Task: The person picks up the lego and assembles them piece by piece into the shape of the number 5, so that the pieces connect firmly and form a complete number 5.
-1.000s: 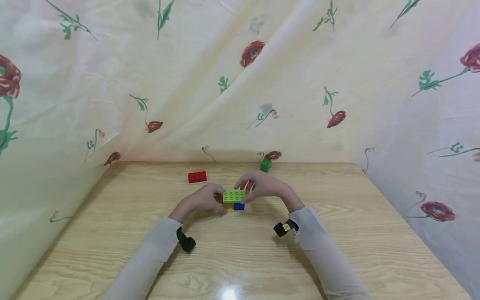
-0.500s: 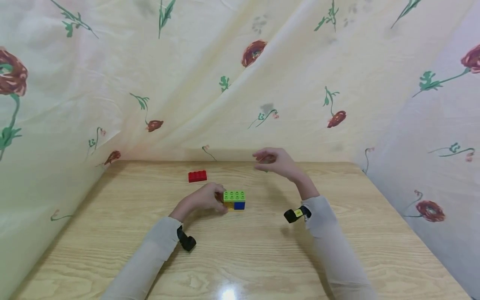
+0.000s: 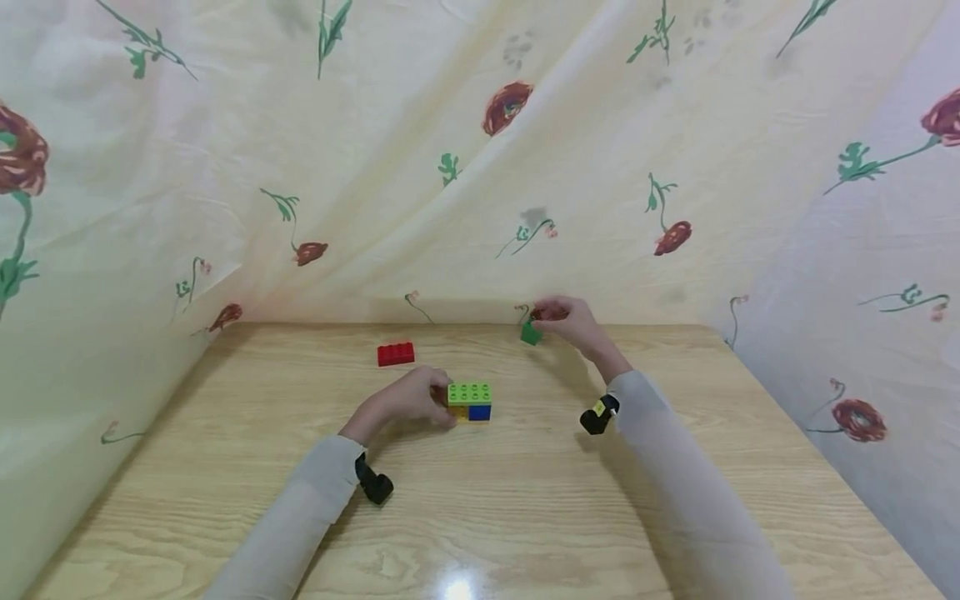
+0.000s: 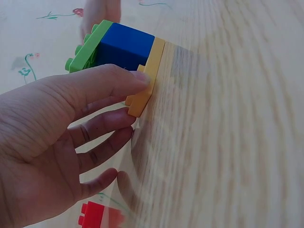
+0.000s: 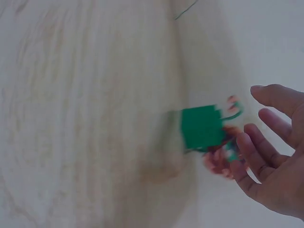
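Brick stack point(image 3: 469, 401) stands studs-up on table point(image 3: 480, 500), long axis left-to-right; left hand point(image 3: 408, 396) pinches its left end, hiding some yellow base point(image 4: 156, 59). Beyond the stack, right hand point(image 3: 573, 325), fingers parted, empty, is beside green brick point(image 5: 202, 127), studs blurred.

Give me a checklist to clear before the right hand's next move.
1. Left hand holding the stack: ok, it pinches the yellow base.
2. Light green brick flat on the blue brick: ok, no gap shows.
3. Right hand gripping the dark green brick: not ok, a gap shows in the right wrist view.
4. That brick level on the table: cannot tell, blurred.
5. Red brick out of the way: ok, apart from both hands.
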